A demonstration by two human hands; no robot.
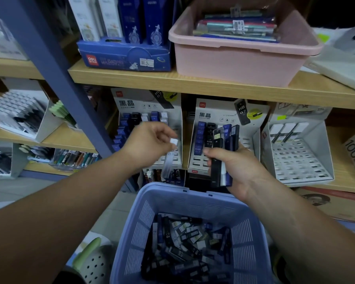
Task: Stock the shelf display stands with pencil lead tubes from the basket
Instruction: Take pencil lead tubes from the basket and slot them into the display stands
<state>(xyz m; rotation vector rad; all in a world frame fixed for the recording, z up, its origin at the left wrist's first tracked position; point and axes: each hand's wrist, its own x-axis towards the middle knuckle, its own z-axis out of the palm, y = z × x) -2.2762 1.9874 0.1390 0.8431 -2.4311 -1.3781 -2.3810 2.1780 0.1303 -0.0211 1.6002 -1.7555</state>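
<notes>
A lilac plastic basket (193, 199) stands below me, holding several dark and white pencil lead tubes (184, 242). My left hand (150, 143) pinches one pale, white-capped tube (170, 158) in front of the left display stand (148, 105). My right hand (236, 167) grips a bundle of several black and blue tubes (221, 156) upright before the middle display stand (225, 111). Both stands hold rows of tubes at their left side. A third white stand (301, 154) to the right holds three tubes at its top.
A pink tub (240, 56) of pens and a blue carton (127, 56) sit on the wooden shelf (172, 80) above. A blue steel upright (55, 64) runs diagonally at left. Cardboard boxes (326, 199) lie under the right shelf. A perforated green-white object (92, 261) lies beside the basket.
</notes>
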